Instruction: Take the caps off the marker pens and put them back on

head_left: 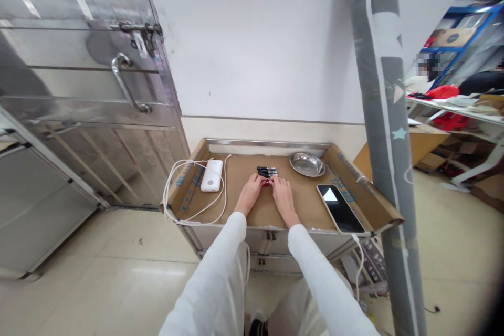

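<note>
My left hand (251,191) and my right hand (282,193) are close together over the cardboard-lined top of a cart (246,214). The fingertips of both are pinched at the two ends of a small red marker (266,182), which is mostly hidden by them. Just beyond it, several black markers (267,169) lie side by side, crosswise to me, with pale bands near their right ends.
A white power bank (211,175) with a looped white cable (225,189) lies at left. On the right are a round metal bowl (307,164) and a phone (340,209). A tall grey wrapped roll (384,89) leans beside the cart. A metal door (86,63) stands left.
</note>
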{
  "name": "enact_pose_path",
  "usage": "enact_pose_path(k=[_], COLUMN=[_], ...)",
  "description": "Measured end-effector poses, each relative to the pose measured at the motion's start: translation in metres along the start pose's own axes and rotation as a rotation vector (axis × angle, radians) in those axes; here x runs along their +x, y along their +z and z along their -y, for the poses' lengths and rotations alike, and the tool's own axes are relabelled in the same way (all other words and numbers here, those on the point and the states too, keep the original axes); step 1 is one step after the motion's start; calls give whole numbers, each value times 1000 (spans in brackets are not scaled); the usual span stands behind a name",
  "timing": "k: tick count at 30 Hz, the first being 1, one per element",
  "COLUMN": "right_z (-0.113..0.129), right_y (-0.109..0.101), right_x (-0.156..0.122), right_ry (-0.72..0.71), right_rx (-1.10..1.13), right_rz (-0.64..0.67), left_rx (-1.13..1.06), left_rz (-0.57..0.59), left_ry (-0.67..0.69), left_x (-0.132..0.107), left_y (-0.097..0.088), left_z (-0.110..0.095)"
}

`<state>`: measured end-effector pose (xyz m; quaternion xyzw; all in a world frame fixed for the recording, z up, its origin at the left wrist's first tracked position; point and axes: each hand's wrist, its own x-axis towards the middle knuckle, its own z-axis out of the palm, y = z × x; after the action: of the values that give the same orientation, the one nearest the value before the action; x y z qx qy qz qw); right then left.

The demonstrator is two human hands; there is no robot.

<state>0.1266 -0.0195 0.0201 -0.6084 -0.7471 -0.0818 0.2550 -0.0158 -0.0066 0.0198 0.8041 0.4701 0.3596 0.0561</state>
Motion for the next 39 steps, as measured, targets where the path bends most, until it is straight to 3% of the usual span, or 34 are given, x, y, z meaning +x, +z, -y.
enact_pose_path(k=[13,19,25,34,39], right_z=[-1,-2,-3,-6,-6], right_y=[5,2,-2,-3,-3], right_x=[-3,-3,-3,-5,-5], right_ry=[-53,-56,-10,159,225], right_rx=[184,148,146,73,44], right_rz=[-10,-11,-112,-164,-154], left_rx=[-189,-206,-26,61,50], left_rz=[-51,-49,-41,138,60], left_ry=[-33,-8,-14,53,6], left_x=[-2,-1,1,3,2], left_y=[2,4,-1,0,0], left_z=[2,4,-1,3,3])
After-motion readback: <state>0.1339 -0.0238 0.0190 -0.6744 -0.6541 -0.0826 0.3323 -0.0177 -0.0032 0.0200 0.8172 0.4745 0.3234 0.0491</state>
